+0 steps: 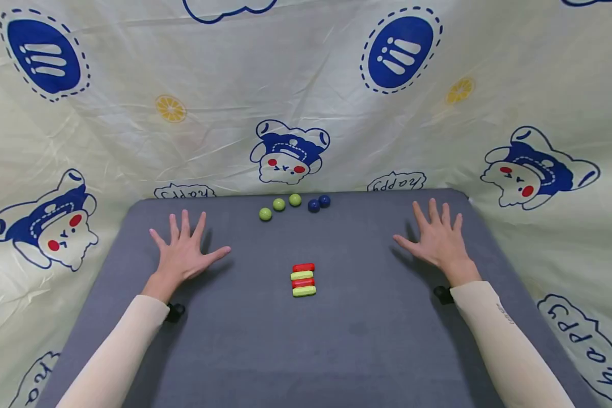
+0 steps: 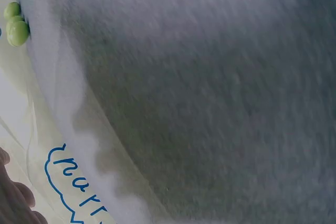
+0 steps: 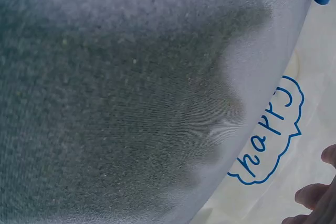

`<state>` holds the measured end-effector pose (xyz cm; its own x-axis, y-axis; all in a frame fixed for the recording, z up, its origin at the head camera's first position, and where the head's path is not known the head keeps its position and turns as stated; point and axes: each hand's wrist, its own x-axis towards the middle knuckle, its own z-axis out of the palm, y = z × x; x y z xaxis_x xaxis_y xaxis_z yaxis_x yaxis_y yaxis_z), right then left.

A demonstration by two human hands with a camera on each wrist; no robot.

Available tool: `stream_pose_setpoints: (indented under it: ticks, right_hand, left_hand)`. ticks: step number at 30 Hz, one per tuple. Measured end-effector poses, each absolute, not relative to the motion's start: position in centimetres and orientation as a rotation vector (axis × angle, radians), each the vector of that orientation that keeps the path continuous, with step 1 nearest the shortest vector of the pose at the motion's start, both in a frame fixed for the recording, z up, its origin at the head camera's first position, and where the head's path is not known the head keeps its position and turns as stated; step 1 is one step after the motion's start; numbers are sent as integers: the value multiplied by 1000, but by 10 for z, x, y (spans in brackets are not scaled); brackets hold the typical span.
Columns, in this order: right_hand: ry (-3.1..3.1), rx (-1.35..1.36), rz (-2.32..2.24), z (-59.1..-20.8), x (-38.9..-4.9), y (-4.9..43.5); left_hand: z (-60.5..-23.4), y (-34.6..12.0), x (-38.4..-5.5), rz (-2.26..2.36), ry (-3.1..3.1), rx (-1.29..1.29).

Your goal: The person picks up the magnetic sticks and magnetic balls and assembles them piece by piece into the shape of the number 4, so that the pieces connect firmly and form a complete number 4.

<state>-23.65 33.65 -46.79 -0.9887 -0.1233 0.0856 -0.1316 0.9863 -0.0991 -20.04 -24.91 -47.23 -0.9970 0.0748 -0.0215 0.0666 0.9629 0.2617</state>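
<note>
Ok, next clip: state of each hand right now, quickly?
Left hand: open, fingers spread, holding nothing.
Right hand: open, fingers spread, holding nothing.

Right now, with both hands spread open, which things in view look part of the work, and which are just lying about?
Likely part of the work:
left hand and right hand, neither holding anything
three green balls
two blue balls
four red and yellow bars

Probably just setting:
grey table
printed sheet behind and beside it
</note>
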Motion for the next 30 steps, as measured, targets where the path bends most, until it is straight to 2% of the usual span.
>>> stream_pose_setpoints:
  ticks: [10,30]
  right_hand:
    - [-3043,174,309,-474,-225,311]
    - [-2983,295,639,-482,-203,244]
  left_hand:
    - [-482,-240,-185,559,3081,34]
    - [-484,-170,-167,979,2939,28]
